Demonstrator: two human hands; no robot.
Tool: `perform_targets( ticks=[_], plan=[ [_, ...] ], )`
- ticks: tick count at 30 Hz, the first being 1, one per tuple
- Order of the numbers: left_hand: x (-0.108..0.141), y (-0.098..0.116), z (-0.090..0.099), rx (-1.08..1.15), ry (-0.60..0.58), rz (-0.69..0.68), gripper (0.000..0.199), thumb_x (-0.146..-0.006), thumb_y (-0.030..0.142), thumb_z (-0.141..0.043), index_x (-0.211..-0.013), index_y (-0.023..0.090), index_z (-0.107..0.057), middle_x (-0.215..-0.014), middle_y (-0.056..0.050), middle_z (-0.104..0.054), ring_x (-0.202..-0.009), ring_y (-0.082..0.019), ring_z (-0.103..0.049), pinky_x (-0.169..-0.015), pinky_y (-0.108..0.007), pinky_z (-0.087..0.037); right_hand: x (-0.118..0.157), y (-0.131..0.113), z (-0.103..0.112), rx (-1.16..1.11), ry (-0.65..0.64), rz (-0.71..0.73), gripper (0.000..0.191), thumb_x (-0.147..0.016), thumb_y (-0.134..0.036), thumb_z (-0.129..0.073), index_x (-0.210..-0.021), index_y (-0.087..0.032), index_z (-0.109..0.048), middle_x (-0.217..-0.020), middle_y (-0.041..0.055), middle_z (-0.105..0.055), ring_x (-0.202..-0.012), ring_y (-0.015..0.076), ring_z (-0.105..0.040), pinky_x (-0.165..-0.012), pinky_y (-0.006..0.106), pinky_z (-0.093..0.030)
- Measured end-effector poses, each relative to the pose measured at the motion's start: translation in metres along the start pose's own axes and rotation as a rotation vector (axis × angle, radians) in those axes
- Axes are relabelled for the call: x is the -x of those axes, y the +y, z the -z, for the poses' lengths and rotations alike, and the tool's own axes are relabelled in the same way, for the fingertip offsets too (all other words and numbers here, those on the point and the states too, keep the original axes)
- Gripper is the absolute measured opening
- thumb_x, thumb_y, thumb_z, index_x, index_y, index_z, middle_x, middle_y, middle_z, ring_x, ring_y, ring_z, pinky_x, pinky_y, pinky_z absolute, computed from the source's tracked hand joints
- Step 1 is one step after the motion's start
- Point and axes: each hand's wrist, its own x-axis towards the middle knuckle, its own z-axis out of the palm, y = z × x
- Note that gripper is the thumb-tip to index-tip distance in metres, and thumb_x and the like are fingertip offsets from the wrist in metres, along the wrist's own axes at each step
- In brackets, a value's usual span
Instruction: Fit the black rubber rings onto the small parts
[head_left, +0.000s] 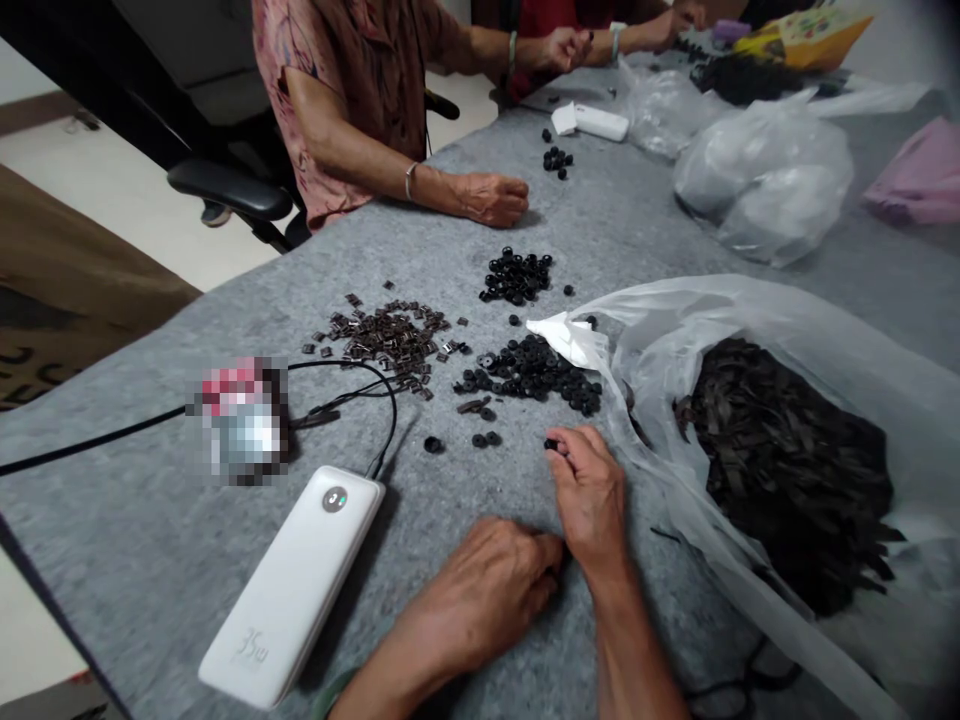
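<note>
Between thumb and forefinger, my right hand [592, 490] pinches a small black round part [551, 444] just above the table. My left hand [495, 590] rests low beside it, fingers curled under; whatever they hold is hidden. A pile of black discs with centre holes [536, 370] lies beyond my right hand. Two loose black discs [486, 440] and a black ring-like cap [433, 445] sit to its left. Further off are a heap of small dark brown metal clips [394, 335] and a cluster of black ring-like caps [517, 275].
An open clear plastic bag of dark strips [795, 470] stands at the right. A white power bank [296, 585] with a black cable lies at the left, near a blurred-out object [244, 420]. Across the table, a co-worker's hand [495, 198] rests near more plastic bags [765, 180].
</note>
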Motion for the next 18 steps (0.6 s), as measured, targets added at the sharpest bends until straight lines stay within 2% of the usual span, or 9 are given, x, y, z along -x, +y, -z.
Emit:
perform_targets(
  ticks=[2, 4, 6, 8, 14, 18],
  plan=[
    [0.001, -0.001, -0.001, -0.015, 0.043, -0.023, 0.019, -0.082, 0.006, -0.053, -0.068, 0.018, -0.057, -0.055, 0.002, -0.047, -0.048, -0.01, -0.028, -0.056, -0.031, -0.019, -0.002, 0.003, 0.0, -0.173, -0.002, -0.123, 0.022, -0.089, -0.027, -0.058, -0.099, -0.014, -0.072, -0.092, 0.0041, -0.065, -0.08, 0.007, -0.057, -0.071, 0.017, -0.047],
    [0.002, -0.002, 0.0, -0.024, 0.039, -0.013, 0.016, -0.082, 0.007, -0.054, -0.072, 0.019, -0.059, -0.053, 0.003, -0.043, -0.048, -0.01, -0.026, -0.055, -0.031, -0.018, -0.003, 0.004, 0.001, -0.399, -0.034, -0.287, 0.028, -0.083, -0.036, -0.064, -0.098, -0.013, -0.072, -0.082, 0.0018, -0.062, -0.067, 0.0045, -0.051, -0.059, 0.014, -0.041],
    [0.002, -0.003, 0.002, -0.015, 0.005, 0.012, 0.017, -0.083, 0.007, -0.053, -0.076, 0.019, -0.062, -0.054, 0.002, -0.046, -0.048, -0.01, -0.028, -0.056, -0.031, -0.018, -0.004, 0.002, 0.003, -0.602, -0.081, -0.445, 0.038, -0.077, -0.044, -0.07, -0.099, -0.012, -0.071, -0.072, -0.0009, -0.056, -0.056, 0.0021, -0.043, -0.048, 0.013, -0.031],
    [0.003, -0.003, 0.004, 0.019, -0.009, 0.02, 0.021, -0.083, 0.006, -0.05, -0.076, 0.019, -0.065, -0.056, 0.0, -0.051, -0.049, -0.01, -0.032, -0.056, -0.03, -0.019, -0.004, -0.002, 0.005, -0.735, -0.095, -0.545, 0.043, -0.074, -0.046, -0.074, -0.1, -0.011, -0.071, -0.068, -0.0023, -0.052, -0.052, 0.0005, -0.039, -0.045, 0.012, -0.026],
    [0.004, -0.006, 0.014, 0.109, 0.087, 0.041, 0.022, -0.08, 0.008, -0.057, -0.084, 0.021, -0.075, -0.064, -0.002, -0.064, -0.058, -0.012, -0.047, -0.058, -0.027, -0.027, -0.007, -0.013, 0.011, -0.982, -0.097, -0.619, 0.049, -0.067, -0.046, -0.081, -0.098, -0.009, -0.07, -0.071, 0.0015, -0.06, -0.05, 0.0, -0.043, -0.042, 0.01, -0.026],
    [-0.003, -0.01, 0.018, 0.285, 0.193, 0.068, 0.012, -0.088, 0.021, -0.061, -0.089, 0.019, -0.073, -0.062, -0.001, -0.062, -0.056, -0.011, -0.048, -0.055, -0.023, -0.03, -0.008, -0.017, 0.012, -1.074, -0.149, -0.66, 0.047, -0.065, -0.043, -0.084, -0.093, -0.008, -0.069, -0.068, 0.0006, -0.06, -0.045, -0.0014, -0.04, -0.039, 0.011, -0.027]
  ],
)
